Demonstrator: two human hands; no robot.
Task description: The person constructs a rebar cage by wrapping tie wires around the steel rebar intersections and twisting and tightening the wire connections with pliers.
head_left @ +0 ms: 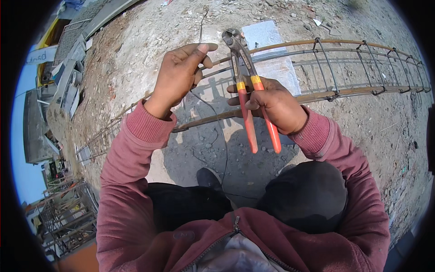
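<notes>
Thin dark binding wire (223, 136) runs through my left hand (181, 69), pinched between thumb and fingers. One end sticks up above the fingertips, and the rest hangs down in a loose curve toward my shoe. My right hand (277, 105) holds end-cutting pincers (249, 66) with red grips and yellow bands. Their jaws point away from me and the handles are spread slightly apart. Beneath both hands lies a reinforcing-bar cage (360, 90), with long rusty bars joined by stirrups. The pincers' jaws sit apart from the wire.
A whitish flat sheet (263, 34) lies under the cage on the rubble-strewn ground (153, 37). My shoe (208, 178) is near the trailing wire. Broken slabs (69, 85) are piled at the left, with a stack of steel frames (68, 217) at lower left.
</notes>
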